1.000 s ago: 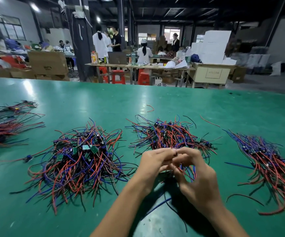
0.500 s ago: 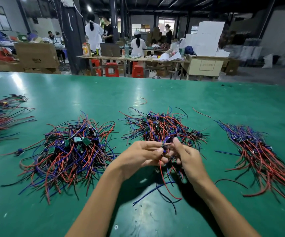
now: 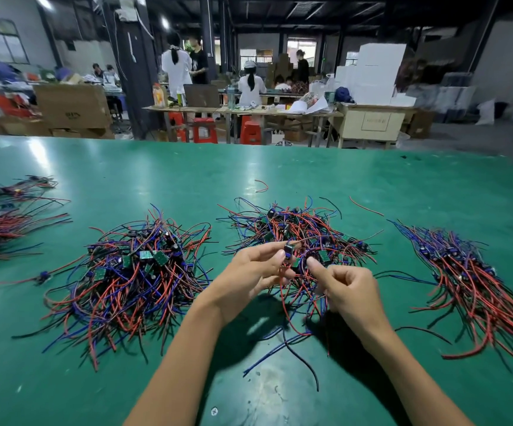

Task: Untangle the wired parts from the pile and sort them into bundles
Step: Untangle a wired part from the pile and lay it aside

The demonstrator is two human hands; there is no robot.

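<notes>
A green table (image 3: 280, 167) carries 4 spreads of red, blue and black wired parts; the tangled pile (image 3: 298, 232) lies centre. Above its near edge, the left hand (image 3: 249, 272) pinches 1 wired part (image 3: 288, 250); the right hand (image 3: 346, 287) curls round its trailing wires (image 3: 286, 305).

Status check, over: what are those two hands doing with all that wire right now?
Left hand pinching a small wired part. Right hand gripping its trailing wires. Middle pile right behind, strands still tangled in.
</notes>
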